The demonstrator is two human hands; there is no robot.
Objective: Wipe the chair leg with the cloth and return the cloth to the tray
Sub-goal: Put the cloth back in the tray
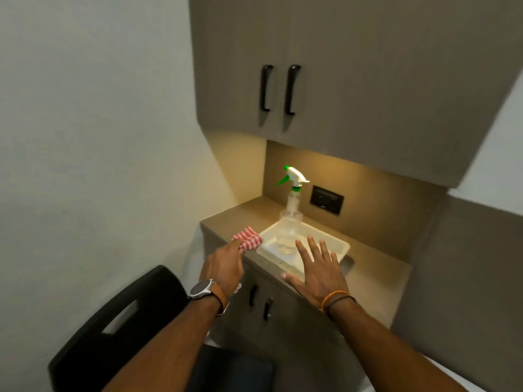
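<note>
Black chair (113, 321) lower left | left hand (223, 267) pinching red-checked cloth (246, 239) just left of white tray (336, 241) at centre | right hand (319, 267) spread flat, empty, over tray's near edge | spray bottle (291, 210) standing in tray

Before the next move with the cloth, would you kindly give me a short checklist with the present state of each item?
1. Left hand grips the red-checked cloth: ok.
2. Cloth inside the white tray: not ok; it is held at the tray's left edge, over the counter.
3. Room in the tray for the cloth: ok; only the spray bottle stands in it, bare floor in front.
4. Right hand free: ok; open, fingers spread over the tray's near rim.
5. Chair leg wiped: cannot tell; only the black chair's back shows.
</note>
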